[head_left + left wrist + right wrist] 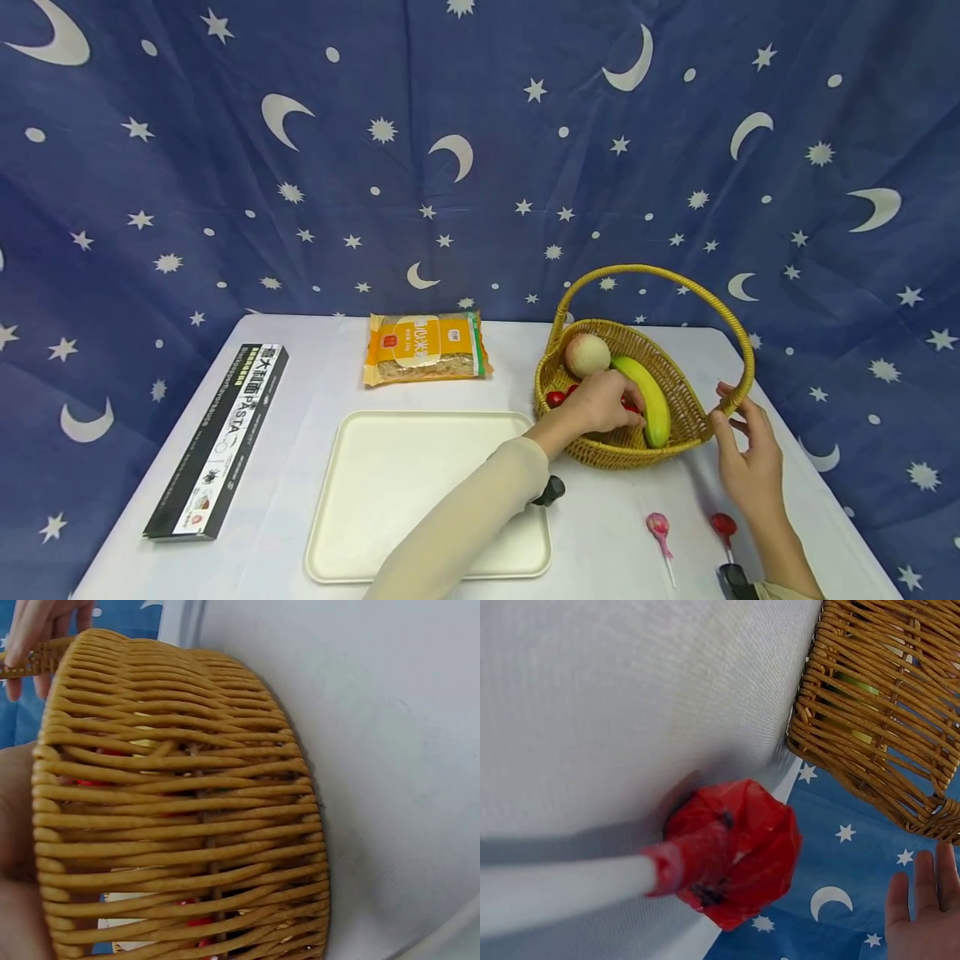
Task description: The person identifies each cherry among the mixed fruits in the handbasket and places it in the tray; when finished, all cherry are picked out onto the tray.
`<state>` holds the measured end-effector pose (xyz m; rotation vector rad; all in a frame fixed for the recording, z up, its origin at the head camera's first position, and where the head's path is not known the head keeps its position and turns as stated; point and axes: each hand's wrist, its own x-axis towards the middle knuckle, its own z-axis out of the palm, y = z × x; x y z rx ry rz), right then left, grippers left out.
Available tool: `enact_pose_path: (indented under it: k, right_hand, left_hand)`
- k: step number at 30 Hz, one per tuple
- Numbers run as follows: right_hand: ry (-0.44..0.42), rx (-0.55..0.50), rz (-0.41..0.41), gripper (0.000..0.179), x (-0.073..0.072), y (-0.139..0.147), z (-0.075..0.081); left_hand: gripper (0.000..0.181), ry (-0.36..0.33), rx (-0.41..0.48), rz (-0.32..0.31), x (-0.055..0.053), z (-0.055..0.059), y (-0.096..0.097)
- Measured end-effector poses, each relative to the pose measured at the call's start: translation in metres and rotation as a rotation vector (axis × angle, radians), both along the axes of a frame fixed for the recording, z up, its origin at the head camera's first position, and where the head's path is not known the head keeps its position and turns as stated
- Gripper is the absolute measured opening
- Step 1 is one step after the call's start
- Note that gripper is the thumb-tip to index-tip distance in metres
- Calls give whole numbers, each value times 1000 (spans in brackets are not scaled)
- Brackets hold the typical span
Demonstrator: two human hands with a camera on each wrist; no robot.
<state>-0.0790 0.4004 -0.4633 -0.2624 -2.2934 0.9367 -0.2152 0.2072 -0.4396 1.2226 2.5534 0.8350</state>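
A wicker basket (pixel 682 379) with a tall arched handle stands at the right of the table. It holds a peach (pixel 587 356), a banana (pixel 647 400) and small red fruits (pixel 556 399). My left hand (pixel 600 402) reaches over the near rim, fingers bent down among the red fruits beside the banana. Its fingertips are partly hidden, so any hold is unclear. At the basket's right end, my right hand (pixel 752 450) holds the foot of the handle between thumb and fingers. In the left wrist view, the basket's woven side (pixel 187 825) covers most of the left hand.
Two lollipops, one pink (pixel 657 525) and one red (pixel 723 525), lie near the right forearm. A cream tray (pixel 420 500) lies under the left forearm. Behind it is an orange noodle bag (pixel 427 348); a black pasta box (pixel 217 442) lies at left.
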Motion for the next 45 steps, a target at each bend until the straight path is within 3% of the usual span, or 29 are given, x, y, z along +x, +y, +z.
enact_pose_path:
  k: [11, 17, 25, 31, 35, 41, 45]
  right_hand:
    - [-40, -3, -17, 45, -1, 2, -1]
    - [-13, 18, -3, 44, -1, 3, -1]
    - [3, 13, 13, 44, -1, 1, -2]
    - [-4, 9, 2, 42, 0, 3, -1]
    - [-9, 11, -25, 41, 2, 4, 0]
    - [-30, 4, -36, 41, 0, 3, 0]
    - [-38, -5, -41, 41, -3, 0, 0]
  left_hand:
    - [19, -64, 279, 89, 11, 12, -9]
    - [19, -58, 438, 99, 22, 33, -20]
    - [18, -14, 591, 49, 39, 64, -66]
    - [20, -54, 711, 15, 53, 79, -104]
    - [21, -70, 741, 36, 59, 80, -126]
    - [19, -99, 780, 136, 64, 75, -162]
    - [18, -74, 774, 195, 67, 71, -191]
